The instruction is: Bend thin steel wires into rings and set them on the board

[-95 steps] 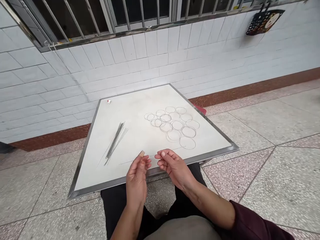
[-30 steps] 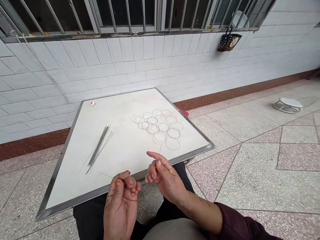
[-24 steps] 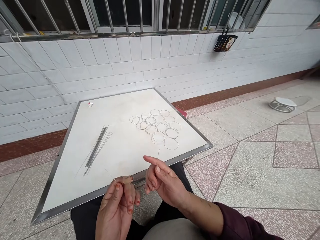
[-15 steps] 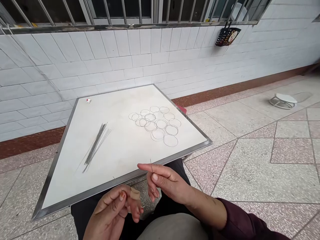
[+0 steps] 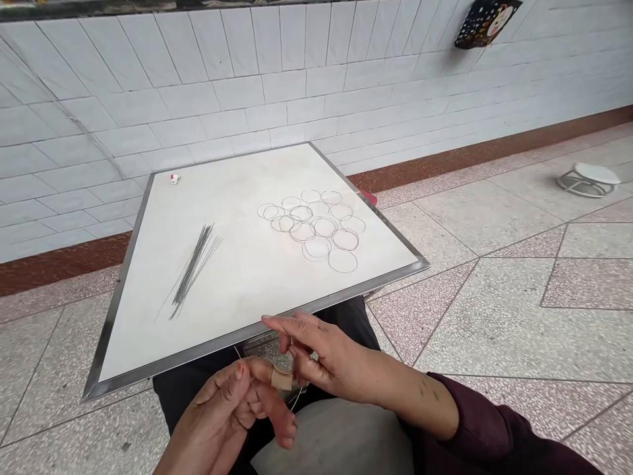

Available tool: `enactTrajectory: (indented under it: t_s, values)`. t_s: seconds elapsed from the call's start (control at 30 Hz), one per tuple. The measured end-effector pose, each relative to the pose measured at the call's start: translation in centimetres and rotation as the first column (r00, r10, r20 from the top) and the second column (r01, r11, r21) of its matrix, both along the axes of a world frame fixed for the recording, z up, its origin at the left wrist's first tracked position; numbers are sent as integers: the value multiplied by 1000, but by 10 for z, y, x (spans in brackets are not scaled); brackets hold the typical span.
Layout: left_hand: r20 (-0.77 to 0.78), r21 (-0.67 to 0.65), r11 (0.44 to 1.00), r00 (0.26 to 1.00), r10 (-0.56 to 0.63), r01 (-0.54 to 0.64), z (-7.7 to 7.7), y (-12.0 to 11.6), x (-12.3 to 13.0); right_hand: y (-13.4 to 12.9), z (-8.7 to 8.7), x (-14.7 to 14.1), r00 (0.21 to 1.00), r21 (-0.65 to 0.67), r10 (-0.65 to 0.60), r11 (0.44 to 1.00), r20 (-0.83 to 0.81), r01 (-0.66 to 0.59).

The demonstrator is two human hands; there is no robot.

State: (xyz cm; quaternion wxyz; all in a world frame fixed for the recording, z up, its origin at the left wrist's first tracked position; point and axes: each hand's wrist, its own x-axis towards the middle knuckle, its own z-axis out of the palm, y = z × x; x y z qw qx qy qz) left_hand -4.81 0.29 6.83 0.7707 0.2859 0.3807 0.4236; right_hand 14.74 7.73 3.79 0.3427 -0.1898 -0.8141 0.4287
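Note:
My left hand (image 5: 242, 396), with a tan bandage (image 5: 281, 379) on one finger, pinches a thin wire at the table's near edge. A short wire end sticks up above its thumb, and a curved piece of wire (image 5: 297, 398) shows below the bandage. My right hand (image 5: 316, 349) is beside it, index finger stretched left, the other fingers bent near the bandaged finger; whether it holds the wire is hidden. On the white table (image 5: 237, 277), a bundle of straight wires (image 5: 191, 267) lies at the left. Overlapping wire rings (image 5: 325, 227) are spread at the right.
A small white and pink object (image 5: 175, 179) sits at the table's far left corner. Behind the table is a white tiled wall (image 5: 237, 99) with a dark patterned bag (image 5: 487, 24) hanging on it. A white stool (image 5: 588, 179) stands on the floor at the right.
The view has tilted down. My right hand has come closer to my left hand, and the upright wire seen by its fingers no longer shows there.

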Motion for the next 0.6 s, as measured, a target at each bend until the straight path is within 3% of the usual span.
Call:
enactTrajectory:
  t_s: [0.3,0.6]
  values:
    - [-1,-33,999,1000,-13,13,-2,0,-4,-1,-4,8,995,78,52,995,90,-59]
    - [-1,-115,989,996,-95,94,-3,-6,-8,-5,6,11,923,166,143,963,356,-213]
